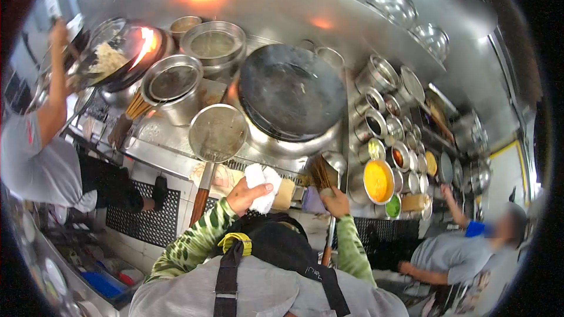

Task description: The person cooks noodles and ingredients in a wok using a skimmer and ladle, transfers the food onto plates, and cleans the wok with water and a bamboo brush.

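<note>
My left hand [242, 195] is closed round a folded white cloth [262, 188] at the counter's front edge. Farther right, my right hand [335, 202] grips a bamboo brush [321, 175] by its lower end, bristles pointing up. Beyond both hands a large dark wok [293, 93] sits on the stove, with a little steam over it. A round strainer [218, 133] with a wooden handle lies left of the wok. Close to my right hand is a ladle [334, 163], its long handle running down beside the hand.
At the left a co-worker [38, 147] holds a flaming wok [111, 61] with pale food. Lidded pots [172, 82] stand between the woks. On the right are several metal containers, one with orange liquid [378, 182], and another co-worker [464, 252] reaching toward them.
</note>
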### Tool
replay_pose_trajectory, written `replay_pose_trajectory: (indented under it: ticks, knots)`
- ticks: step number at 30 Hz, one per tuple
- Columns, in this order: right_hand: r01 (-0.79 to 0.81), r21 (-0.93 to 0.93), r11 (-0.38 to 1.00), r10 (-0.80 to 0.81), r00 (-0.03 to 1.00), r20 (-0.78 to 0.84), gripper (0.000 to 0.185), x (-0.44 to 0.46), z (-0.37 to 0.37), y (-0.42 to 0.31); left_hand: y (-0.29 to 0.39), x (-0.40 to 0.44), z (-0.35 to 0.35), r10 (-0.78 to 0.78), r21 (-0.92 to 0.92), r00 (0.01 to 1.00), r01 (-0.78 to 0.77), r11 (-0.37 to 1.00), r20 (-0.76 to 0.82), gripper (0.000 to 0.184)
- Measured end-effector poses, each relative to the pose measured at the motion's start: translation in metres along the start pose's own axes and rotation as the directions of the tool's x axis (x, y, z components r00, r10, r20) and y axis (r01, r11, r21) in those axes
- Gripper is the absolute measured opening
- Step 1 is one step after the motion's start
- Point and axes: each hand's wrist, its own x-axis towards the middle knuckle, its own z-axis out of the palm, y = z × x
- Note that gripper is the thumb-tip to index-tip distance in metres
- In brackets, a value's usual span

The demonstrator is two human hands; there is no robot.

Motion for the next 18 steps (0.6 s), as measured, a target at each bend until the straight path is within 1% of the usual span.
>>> replay_pose_trajectory:
  ticks: [1, 2, 3, 4, 6, 7, 10, 11, 12, 13, 14, 15, 16, 17, 18]
  knots:
    - [-0.146, 0.284, 0.948, 0.113, 0.985, 0.129, 0.055, 0.003, -0.022, 0.002, 0.001, -0.005, -0.002, 0.019, -0.044, 0.999, -0.021, 0.999, -0.041, 0.043]
    - [-0.320, 0.514, 0.796, 0.190, 0.938, 0.289, 0.054, 0.000, -0.056, -0.011, -0.003, -0.009, -0.008, 0.022, -0.076, 0.996, -0.028, 0.997, -0.083, 0.039]
    - [-0.415, 0.633, 0.654, 0.199, 0.901, 0.386, 0.055, -0.009, -0.093, -0.036, -0.009, -0.013, -0.016, 0.018, -0.105, 0.993, -0.031, 0.994, -0.119, 0.035]
    - [-0.507, 0.714, 0.483, 0.191, 0.857, 0.479, 0.055, -0.019, -0.128, -0.063, -0.011, -0.014, -0.023, 0.012, -0.133, 0.989, -0.033, 0.991, -0.150, 0.030]
    - [-0.354, 0.881, 0.313, 0.061, 0.933, 0.353, 0.058, -0.032, -0.164, -0.112, -0.007, -0.017, -0.028, 0.042, -0.160, 0.982, -0.072, 0.984, -0.187, 0.029]
    - [-0.302, 0.924, 0.236, 0.008, 0.951, 0.309, 0.062, -0.030, -0.174, -0.132, -0.011, -0.016, -0.032, 0.042, -0.176, 0.978, -0.078, 0.981, -0.203, 0.028]
    - [-0.388, 0.903, 0.186, -0.210, 0.882, 0.422, 0.063, 0.014, -0.157, -0.143, -0.018, -0.002, -0.029, 0.026, -0.204, 0.966, -0.080, 0.976, -0.258, 0.025]
    - [-0.355, 0.891, 0.284, -0.218, 0.881, 0.421, 0.069, 0.031, -0.152, -0.156, -0.022, 0.004, -0.028, 0.019, -0.208, 0.962, -0.078, 0.975, -0.271, 0.024]
    - [-0.282, 0.865, 0.414, -0.189, 0.903, 0.385, 0.076, 0.044, -0.151, -0.176, -0.022, 0.010, -0.028, 0.013, -0.201, 0.959, -0.073, 0.977, -0.284, 0.024]
    - [-0.145, 0.751, 0.645, -0.214, 0.908, 0.359, 0.071, 0.068, -0.160, -0.184, -0.021, 0.016, -0.024, 0.069, -0.182, 0.952, -0.128, 0.975, -0.299, 0.024]
    - [0.163, 0.564, 0.810, -0.354, 0.901, 0.248, 0.062, 0.098, -0.163, -0.180, -0.014, 0.019, -0.020, 0.032, -0.200, 0.958, -0.093, 0.975, -0.286, 0.024]
    - [0.435, 0.281, 0.855, -0.483, 0.866, 0.130, 0.055, 0.128, -0.166, -0.177, -0.008, 0.024, -0.016, 0.018, -0.188, 0.944, -0.085, 0.979, -0.331, 0.025]
    - [0.586, 0.052, 0.808, -0.588, 0.802, 0.106, 0.056, 0.152, -0.177, -0.184, -0.003, 0.032, -0.012, 0.003, -0.175, 0.929, -0.073, 0.982, -0.371, 0.026]
    - [0.586, 0.010, 0.811, -0.578, 0.796, 0.179, 0.057, 0.178, -0.182, -0.192, -0.001, 0.046, -0.007, 0.045, -0.162, 0.920, -0.117, 0.980, -0.389, 0.029]
    - [0.595, -0.026, 0.803, -0.568, 0.778, 0.269, 0.057, 0.204, -0.183, -0.200, 0.000, 0.058, -0.008, 0.026, -0.179, 0.929, -0.099, 0.979, -0.368, 0.029]
